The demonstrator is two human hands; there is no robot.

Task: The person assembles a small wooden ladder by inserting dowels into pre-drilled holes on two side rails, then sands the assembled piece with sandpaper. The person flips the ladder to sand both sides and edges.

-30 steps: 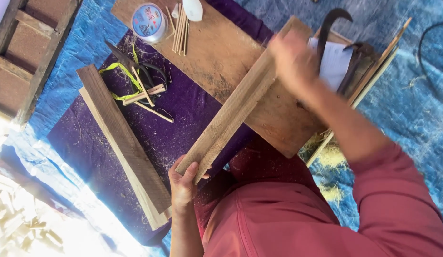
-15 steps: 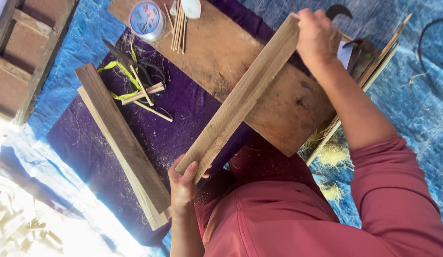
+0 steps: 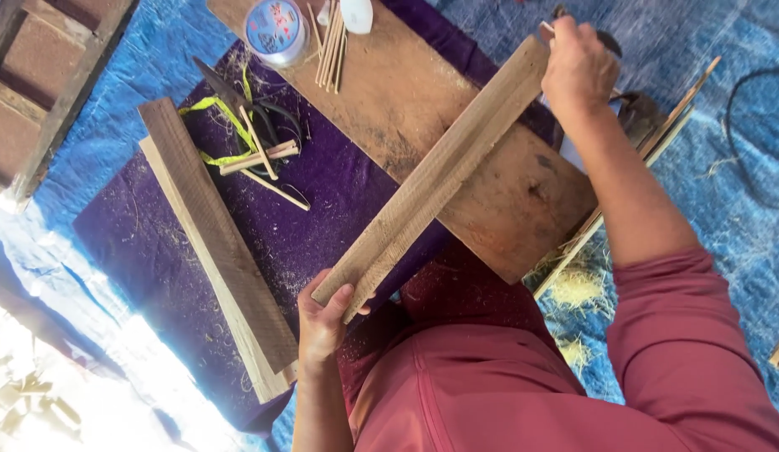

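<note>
While the camera looks straight down, a long wooden slat [image 3: 431, 180] runs diagonally across the middle, and both hands are on it. Left hand [image 3: 322, 322] has the near end, fingers wrapped over it, thumb side tucked beneath and out of sight. Right hand [image 3: 578, 67] is up at the far end, closed around something there; the knuckles cover the slat's tip, so whether it grips the slat itself or a tool against it, I can't tell. A dark curved bit peeks out just beyond those knuckles, too small to name.

Under the slat lies a broad wooden board [image 3: 456, 151], its top edge cut off by the frame. On that board sit a round tin [image 3: 275, 29], a bundle of thin sticks [image 3: 329, 42] and a white object [image 3: 356, 12] that is mostly cropped away. To the left, two more planks [image 3: 214, 243] lie stacked on a purple cloth [image 3: 155, 251], and a tangle of yellow cord [image 3: 226, 125], dark handles and short sticks sits beside them, hard to sort out. Blue tarp [image 3: 724, 192] spreads underneath. Bottom left is washed out by glare.
</note>
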